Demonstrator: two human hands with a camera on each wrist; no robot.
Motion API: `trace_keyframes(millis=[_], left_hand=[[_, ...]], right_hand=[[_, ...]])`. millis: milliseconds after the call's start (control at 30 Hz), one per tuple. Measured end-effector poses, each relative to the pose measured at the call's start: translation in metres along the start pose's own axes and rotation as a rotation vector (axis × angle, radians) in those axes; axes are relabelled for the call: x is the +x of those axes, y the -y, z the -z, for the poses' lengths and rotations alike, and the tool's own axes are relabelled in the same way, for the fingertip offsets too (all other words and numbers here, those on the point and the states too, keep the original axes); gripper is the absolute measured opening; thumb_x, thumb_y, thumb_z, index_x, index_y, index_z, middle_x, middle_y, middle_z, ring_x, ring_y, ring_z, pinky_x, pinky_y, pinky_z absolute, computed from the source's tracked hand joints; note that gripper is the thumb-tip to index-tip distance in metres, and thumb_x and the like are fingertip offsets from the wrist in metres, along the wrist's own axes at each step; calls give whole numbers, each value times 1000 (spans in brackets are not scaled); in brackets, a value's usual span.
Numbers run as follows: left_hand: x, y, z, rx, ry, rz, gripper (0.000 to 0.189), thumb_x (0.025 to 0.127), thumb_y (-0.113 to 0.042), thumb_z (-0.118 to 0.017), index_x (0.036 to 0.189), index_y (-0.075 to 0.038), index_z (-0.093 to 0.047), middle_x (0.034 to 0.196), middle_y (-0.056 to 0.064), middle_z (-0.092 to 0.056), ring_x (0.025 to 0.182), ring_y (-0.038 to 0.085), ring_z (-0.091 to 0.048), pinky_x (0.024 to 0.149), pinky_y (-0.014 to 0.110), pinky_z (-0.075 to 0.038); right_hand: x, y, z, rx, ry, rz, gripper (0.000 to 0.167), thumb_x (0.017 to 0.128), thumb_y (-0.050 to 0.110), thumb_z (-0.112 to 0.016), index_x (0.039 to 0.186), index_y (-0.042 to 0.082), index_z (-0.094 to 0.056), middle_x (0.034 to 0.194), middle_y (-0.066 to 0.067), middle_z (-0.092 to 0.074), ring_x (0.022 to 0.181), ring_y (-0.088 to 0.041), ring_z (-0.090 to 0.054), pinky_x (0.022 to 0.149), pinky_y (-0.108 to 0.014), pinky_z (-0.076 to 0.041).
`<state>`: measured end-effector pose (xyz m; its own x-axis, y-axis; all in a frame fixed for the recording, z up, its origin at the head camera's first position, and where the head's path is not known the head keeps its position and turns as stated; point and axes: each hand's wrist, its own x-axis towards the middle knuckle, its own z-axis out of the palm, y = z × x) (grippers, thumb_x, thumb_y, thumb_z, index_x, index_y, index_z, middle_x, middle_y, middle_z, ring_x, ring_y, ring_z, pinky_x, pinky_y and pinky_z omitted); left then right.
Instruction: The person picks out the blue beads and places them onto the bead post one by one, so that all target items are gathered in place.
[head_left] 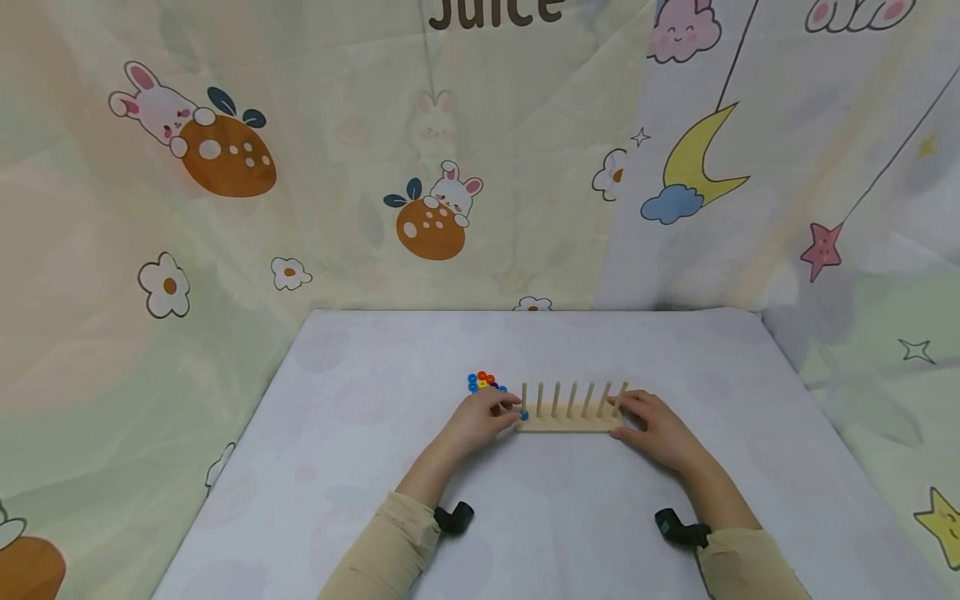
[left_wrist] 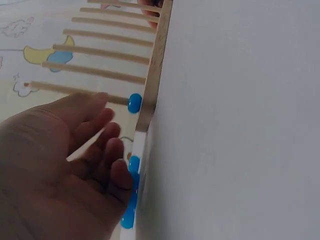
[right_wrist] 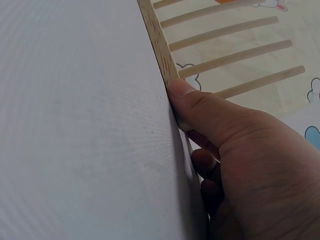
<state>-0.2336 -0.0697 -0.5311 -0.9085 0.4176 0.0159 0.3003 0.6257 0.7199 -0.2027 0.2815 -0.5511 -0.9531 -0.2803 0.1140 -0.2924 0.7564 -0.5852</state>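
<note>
A wooden peg board (head_left: pixel 570 423) with a row of several upright pegs stands on the table. One blue bead (left_wrist: pixel 134 103) sits at the base of its leftmost peg. Beside that peg is my left hand (head_left: pixel 482 417), its fingers loosely bent and nothing held between them. My right hand (head_left: pixel 660 429) grips the board's right end; in the right wrist view its thumb (right_wrist: pixel 186 95) presses the front edge, while the fingers behind are partly hidden.
Loose beads (head_left: pixel 482 376) in blue, red, orange and yellow lie just behind my left hand, left of the board. A pale cloth covers the table (head_left: pixel 360 500). Behind it hangs a printed cloth backdrop (head_left: pixel 337 192).
</note>
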Motion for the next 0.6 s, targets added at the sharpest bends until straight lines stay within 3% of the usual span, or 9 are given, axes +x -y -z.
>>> trace_keyframes(millis=[100, 267, 433, 600], left_hand=[[-2, 4, 9, 3, -72, -8, 27, 94, -36, -67, 119, -24, -70, 106, -7, -66, 90, 8, -56, 80, 26, -49], [-8, 15, 25, -24, -149, 51, 26, 94, -33, -68, 117, -22, -70, 107, -5, -62, 93, 13, -56, 80, 30, -50], [-14, 26, 36, -30, -169, 112, 29, 94, -34, -68, 120, -21, -68, 119, -4, -62, 104, 17, -59, 87, 36, -53], [-17, 39, 39, 13, -168, 120, 31, 94, -33, -68, 122, -21, -68, 123, 0, -63, 112, 20, -59, 99, 43, -50]], right_hand=[[0, 1, 1, -5, -1, 6, 57, 86, 41, -75, 135, 17, -60, 133, -9, -56, 132, -36, -45, 107, -59, -36], [0, 3, 1, -6, 2, 6, 57, 86, 40, -75, 135, 17, -60, 132, -9, -56, 131, -36, -45, 107, -59, -35], [0, 3, 2, -4, 0, 4, 57, 86, 41, -75, 135, 17, -60, 132, -9, -56, 131, -36, -46, 107, -59, -36], [-1, 3, 1, 1, 1, -3, 57, 86, 42, -74, 135, 17, -60, 133, -9, -55, 132, -37, -45, 107, -60, -35]])
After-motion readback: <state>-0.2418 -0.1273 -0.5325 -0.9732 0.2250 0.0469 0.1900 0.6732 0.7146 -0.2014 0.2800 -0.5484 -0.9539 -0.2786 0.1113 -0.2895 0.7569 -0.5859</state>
